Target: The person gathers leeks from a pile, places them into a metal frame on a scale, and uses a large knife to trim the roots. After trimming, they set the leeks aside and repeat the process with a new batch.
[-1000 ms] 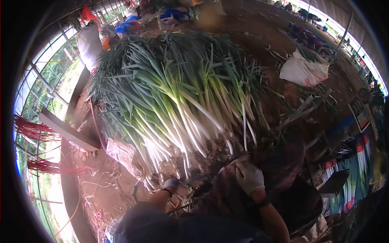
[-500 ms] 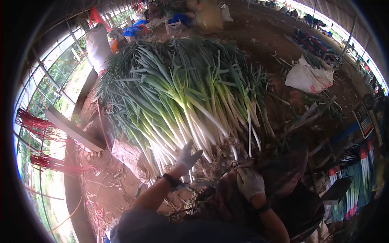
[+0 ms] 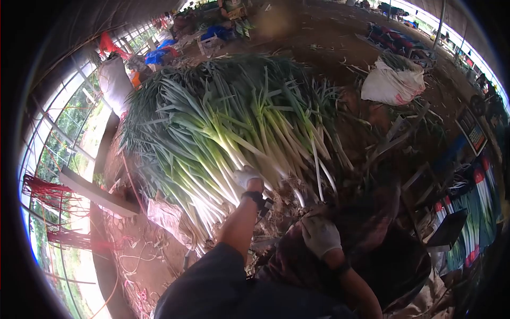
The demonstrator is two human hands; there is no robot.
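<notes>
A broad heap of leeks (image 3: 212,143) lies in front of me, green leaves pointing away and white stems with roots toward me. My left hand (image 3: 248,177), in a pale work glove, reaches into the white stems, its fingers curled around a leek and partly hidden. A dark band circles that wrist. My right hand (image 3: 321,234), also gloved, rests on the dark cloth (image 3: 289,255) over my lap. Its fingers lie fairly flat on the cloth, and nothing shows in them.
Red ties (image 3: 48,191) hang at the left by a light beam (image 3: 95,192). A white sack (image 3: 393,82) sits at the right, another sack (image 3: 114,82) at the back left. Bundled leeks with red bands (image 3: 481,183) lie at the far right, beside a dark panel (image 3: 448,232).
My left hand has moved forward into the stems, its spread fingers now curled. My right hand stays on the cloth. The whole view has shifted slightly, and a person shows at the far back.
</notes>
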